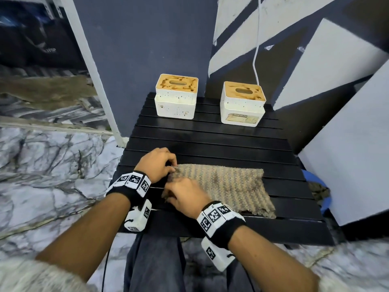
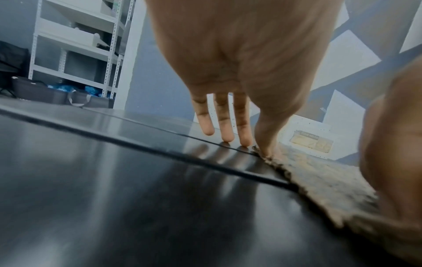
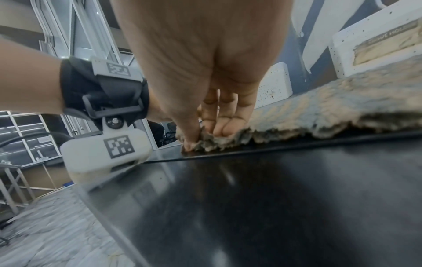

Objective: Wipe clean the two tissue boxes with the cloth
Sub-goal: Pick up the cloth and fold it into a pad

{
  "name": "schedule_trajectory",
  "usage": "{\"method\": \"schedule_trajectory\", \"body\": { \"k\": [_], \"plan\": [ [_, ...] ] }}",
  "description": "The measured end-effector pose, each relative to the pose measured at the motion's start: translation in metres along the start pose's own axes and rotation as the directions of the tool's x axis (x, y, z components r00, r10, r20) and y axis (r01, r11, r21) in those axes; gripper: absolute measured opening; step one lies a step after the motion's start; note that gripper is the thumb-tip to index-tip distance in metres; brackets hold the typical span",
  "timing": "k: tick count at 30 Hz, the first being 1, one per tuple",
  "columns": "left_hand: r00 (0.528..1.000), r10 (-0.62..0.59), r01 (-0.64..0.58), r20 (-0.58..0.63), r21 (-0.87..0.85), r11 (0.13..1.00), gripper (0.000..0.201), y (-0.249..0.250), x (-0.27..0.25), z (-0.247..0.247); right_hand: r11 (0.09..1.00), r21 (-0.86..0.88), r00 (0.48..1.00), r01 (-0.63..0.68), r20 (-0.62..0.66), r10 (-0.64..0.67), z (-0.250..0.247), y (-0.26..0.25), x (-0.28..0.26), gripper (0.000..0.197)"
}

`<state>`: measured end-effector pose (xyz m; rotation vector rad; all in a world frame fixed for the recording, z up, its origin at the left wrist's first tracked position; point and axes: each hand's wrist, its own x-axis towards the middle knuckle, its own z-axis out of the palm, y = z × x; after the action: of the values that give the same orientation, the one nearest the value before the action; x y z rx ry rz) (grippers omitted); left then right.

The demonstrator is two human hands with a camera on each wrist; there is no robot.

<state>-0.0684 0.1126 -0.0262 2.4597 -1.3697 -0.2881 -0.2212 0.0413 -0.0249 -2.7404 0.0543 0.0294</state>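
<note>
Two white tissue boxes with stained orange-brown tops stand at the far end of a black slatted table (image 1: pixel 210 140): the left box (image 1: pixel 176 95) and the right box (image 1: pixel 242 103), which has a worn label. A beige-grey knitted cloth (image 1: pixel 223 186) lies flat on the near part of the table. My left hand (image 1: pixel 171 165) pinches the cloth's far-left corner; in the left wrist view three fingers (image 2: pixel 226 126) touch the table beside the cloth (image 2: pixel 319 180). My right hand (image 1: pixel 169 197) pinches the near-left corner, thumb and fingers bunching the cloth (image 3: pixel 319 112) there.
A white cable (image 1: pixel 255 60) hangs behind the right box. Slanted white panels (image 1: pixel 347 154) crowd the table's right side, with a blue object (image 1: pixel 315 180) under them. A dark blue panel (image 1: pixel 147 49) stands behind the left box. Marble floor (image 1: pixel 42 165) lies to the left.
</note>
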Motion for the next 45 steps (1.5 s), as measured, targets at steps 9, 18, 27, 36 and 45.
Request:
{"method": "schedule_trajectory", "body": {
  "k": [9, 18, 27, 36, 45],
  "plan": [
    [0.998, -0.052, 0.065, 0.047, -0.347, 0.936, 0.015, 0.025, 0.004, -0.024, 0.926, 0.361, 0.979, -0.109, -0.122, 0.162, -0.032, -0.001, -0.028, 0.016],
    [0.998, -0.002, 0.049, 0.064, -0.756, 0.653, 0.019, 0.112, 0.034, -0.029, 0.842, 0.494, 0.877, -0.220, -0.279, 0.392, -0.075, 0.049, -0.113, 0.014],
    [0.973, 0.072, 0.088, 0.217, -0.645, 0.759, 0.038, 0.180, 0.066, 0.027, 0.673, 0.568, 0.730, -0.473, -0.175, 0.661, -0.066, 0.121, -0.172, 0.012],
    [0.883, 0.222, 0.063, 0.414, -0.573, 0.817, 0.066, 0.199, 0.062, 0.049, 0.622, 0.544, 0.699, -0.563, -0.088, 0.710, -0.062, 0.146, -0.180, 0.009],
    [0.994, 0.108, -0.100, -0.006, -0.426, 0.899, 0.031, 0.144, 0.050, 0.029, 0.681, 0.369, 0.702, -0.632, -0.098, 0.705, -0.090, 0.169, -0.157, 0.014]
  ]
}}
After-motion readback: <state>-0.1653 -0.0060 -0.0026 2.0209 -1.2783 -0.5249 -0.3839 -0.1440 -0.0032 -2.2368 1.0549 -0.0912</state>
